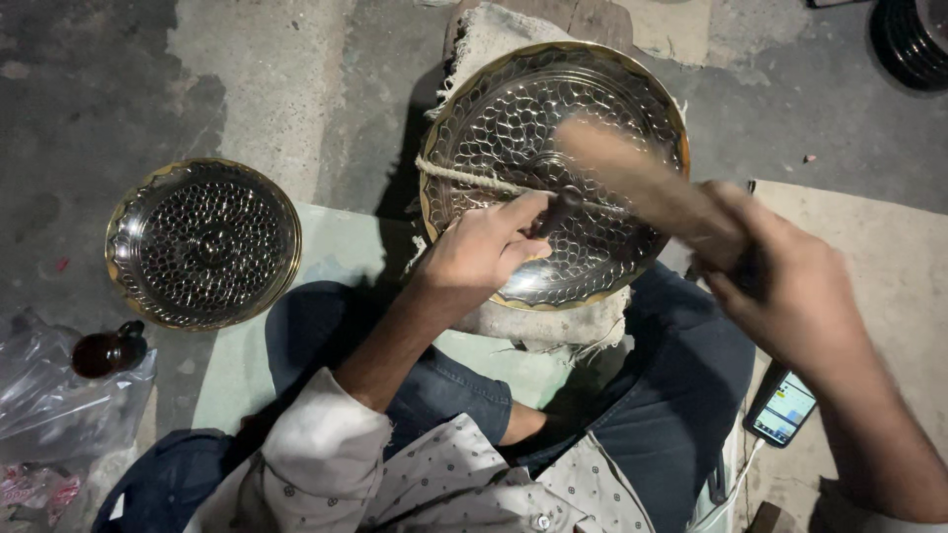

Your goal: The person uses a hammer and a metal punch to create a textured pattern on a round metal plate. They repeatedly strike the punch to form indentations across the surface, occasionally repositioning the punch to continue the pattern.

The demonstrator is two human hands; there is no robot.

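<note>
Bags [44, 395] of clear plastic are lying on the floor around a brown bottle [107, 352]. Beside them, a small bowl [202, 243] is sitting empty. Left hand [484, 252] fingers are pinching a punch [559, 209] against the big plate [553, 168]. Right hand [790, 286] is gripping a blurred hammer [642, 183].

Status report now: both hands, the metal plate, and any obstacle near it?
Left hand holds punch on patterned metal plate. Right hand grips blurred wooden mallet above it. Cord crosses plate; nothing else in the way.
</note>
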